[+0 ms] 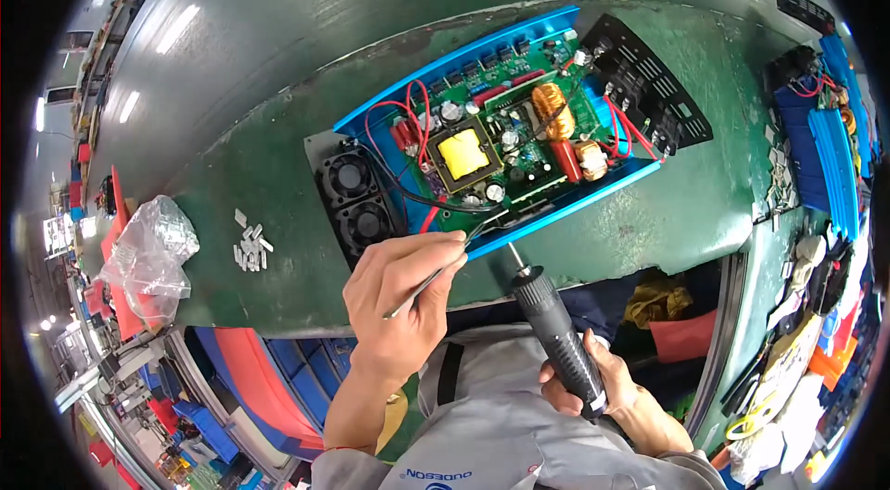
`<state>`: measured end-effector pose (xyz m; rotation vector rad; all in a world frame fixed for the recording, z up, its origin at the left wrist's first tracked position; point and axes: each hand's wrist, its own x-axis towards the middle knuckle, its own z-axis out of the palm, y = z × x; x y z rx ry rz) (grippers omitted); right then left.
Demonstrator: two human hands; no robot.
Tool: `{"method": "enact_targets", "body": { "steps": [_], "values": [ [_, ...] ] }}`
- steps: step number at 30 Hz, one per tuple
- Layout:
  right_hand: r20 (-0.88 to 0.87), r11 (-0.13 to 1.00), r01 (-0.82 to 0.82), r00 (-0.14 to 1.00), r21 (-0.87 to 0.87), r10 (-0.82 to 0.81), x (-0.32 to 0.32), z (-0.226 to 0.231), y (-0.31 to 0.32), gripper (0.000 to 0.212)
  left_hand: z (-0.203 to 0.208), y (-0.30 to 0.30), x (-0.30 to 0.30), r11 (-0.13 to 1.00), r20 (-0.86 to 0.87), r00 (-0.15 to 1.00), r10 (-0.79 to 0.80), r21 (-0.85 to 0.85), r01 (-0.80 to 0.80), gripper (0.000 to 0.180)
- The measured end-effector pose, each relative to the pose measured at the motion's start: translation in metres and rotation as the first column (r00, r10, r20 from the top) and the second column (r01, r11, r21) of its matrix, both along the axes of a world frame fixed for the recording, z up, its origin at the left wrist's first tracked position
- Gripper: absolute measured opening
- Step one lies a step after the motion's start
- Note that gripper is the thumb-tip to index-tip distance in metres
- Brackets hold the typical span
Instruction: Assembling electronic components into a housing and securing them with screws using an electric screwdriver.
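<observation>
A blue metal housing (562, 214) with an open top lies on the green bench in front of me. Inside it is a green circuit board (532, 155) with a yellow transformer (464, 154), copper coils and capacitors. My left hand (397, 303) pinches thin metal tweezers (477, 229), whose tips reach over the housing's near wall. My right hand (614, 381) is wrapped round a black electric screwdriver (559, 334), its bit pointing up at the outside of that wall. Whether the bit touches the wall, I cannot tell. A black end panel with two fans (356, 197) stands at the housing's left end.
A black slotted panel (660, 82) lies at the housing's right end, joined by red wires. Small pale pieces (249, 244) and a clear plastic bag (156, 254) lie to the left. More blue housings (835, 170) and scattered small parts (780, 177) are on the right.
</observation>
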<state>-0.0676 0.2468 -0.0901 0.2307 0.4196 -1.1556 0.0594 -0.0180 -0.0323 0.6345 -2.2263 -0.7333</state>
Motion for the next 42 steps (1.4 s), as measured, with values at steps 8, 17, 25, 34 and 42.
{"method": "enact_targets", "body": {
  "steps": [8, 17, 25, 34, 42],
  "values": [
    [-0.662, 0.978, -0.102, 0.723, 0.185, 0.200, -0.001, 0.027, -0.009, 0.092, 0.007, -0.007, 0.001, 0.996, 0.047, 0.995, -0.089, 0.023, 0.088, 0.025],
    [-0.569, 0.970, -0.152, 0.788, 0.188, 0.234, -0.008, 0.037, -0.006, 0.064, 0.005, -0.010, -0.003, 0.988, -0.023, 0.992, -0.124, 0.084, 0.126, 0.029],
    [-0.772, 0.887, -0.265, 0.438, 0.378, 0.460, 0.000, 0.050, -0.006, 0.054, 0.046, -0.017, -0.002, 0.962, 0.412, 0.902, -0.129, -0.169, 0.215, 0.031],
    [-0.097, 0.992, -0.082, 0.991, 0.100, 0.092, -0.007, 0.034, 0.000, 0.071, 0.034, 0.001, -0.015, 0.962, 0.549, 0.834, -0.051, -0.197, 0.189, 0.042],
    [-0.833, 0.886, -0.271, 0.320, 0.376, 0.451, -0.004, 0.049, -0.011, 0.055, 0.039, -0.002, -0.019, 0.969, 0.638, 0.766, -0.078, -0.133, 0.210, 0.037]
  ]
}}
